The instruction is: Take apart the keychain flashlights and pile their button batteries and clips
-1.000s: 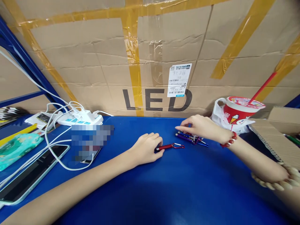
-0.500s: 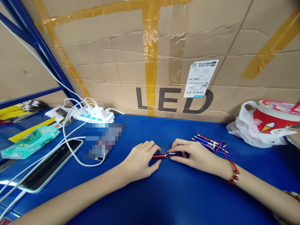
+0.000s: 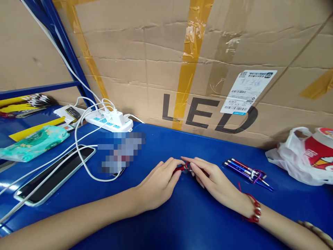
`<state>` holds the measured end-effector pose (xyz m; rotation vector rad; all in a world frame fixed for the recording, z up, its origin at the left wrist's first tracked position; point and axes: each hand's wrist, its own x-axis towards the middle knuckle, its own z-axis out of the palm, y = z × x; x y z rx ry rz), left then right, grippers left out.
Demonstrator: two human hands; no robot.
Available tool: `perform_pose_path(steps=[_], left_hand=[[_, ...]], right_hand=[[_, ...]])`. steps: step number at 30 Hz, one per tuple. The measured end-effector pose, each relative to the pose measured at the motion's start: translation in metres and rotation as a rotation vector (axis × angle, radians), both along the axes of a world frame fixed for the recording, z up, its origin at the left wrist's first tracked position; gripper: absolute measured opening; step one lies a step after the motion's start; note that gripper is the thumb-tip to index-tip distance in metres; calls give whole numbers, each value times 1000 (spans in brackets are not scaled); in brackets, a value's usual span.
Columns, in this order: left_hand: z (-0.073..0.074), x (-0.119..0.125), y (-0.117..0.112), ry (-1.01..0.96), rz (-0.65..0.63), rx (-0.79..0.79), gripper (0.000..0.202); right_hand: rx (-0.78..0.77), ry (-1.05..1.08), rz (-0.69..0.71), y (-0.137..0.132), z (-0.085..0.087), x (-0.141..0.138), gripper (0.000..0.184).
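Clearly, a big cardboard panel (image 3: 125, 73) marked LED walls off the back, with one blue frame (image 3: 66, 52) at its left, and before it spreads my glossy blue table (image 3: 208, 218). Both my forearms reach in low from the two sides and meet near the middle, wrists bent inward, backs of the hands upward. My left hand (image 3: 161, 180) has its fingers drawn narrow around one red tube (image 3: 178, 169); my right hand (image 3: 208, 177) pinches thumb and forefinger at its clip end, so the tube sits between my hands, over the table; I cannot tell whether it touches it. Around me I count one white bag (image 3: 286, 158) around one red cup (image 3: 318, 149) on the right, one phone (image 3: 58, 173), one power strip (image 3: 111, 122) and one teal packet (image 3: 35, 142) on the left, and, just beyond my right hand, three slim tubes (image 3: 239, 168) lying together: red, blue and purplish.
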<state>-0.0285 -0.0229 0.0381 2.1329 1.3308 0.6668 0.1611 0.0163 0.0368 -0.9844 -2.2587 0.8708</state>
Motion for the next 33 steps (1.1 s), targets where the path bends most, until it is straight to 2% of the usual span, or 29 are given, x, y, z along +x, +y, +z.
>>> perform_pose_path(steps=[4,7,12,17,22,26,33], left_hand=[[-3,-1,2,-74,133,-75,20],[-3,-4,3,-135,163,-58,21],[-6,-6,6,-173,129,5,20],[-5,-6,5,-250,125,-62,22],[-1,-6,5,-281,139,-97,23],[-2,-7,7,-244,118,-114,25],[-7,-7,8,-160,106,-52,27]], right_hand=[[104,-41,110,10,-3,-10,43],[120,-54,154,12,-7,-12,44],[91,-52,165,8,-10,-10,44],[83,-37,218,7,-11,-8,43],[61,1,198,7,-13,-8,37],[65,-1,198,6,-13,-8,29],[80,66,188,8,-13,-6,22]])
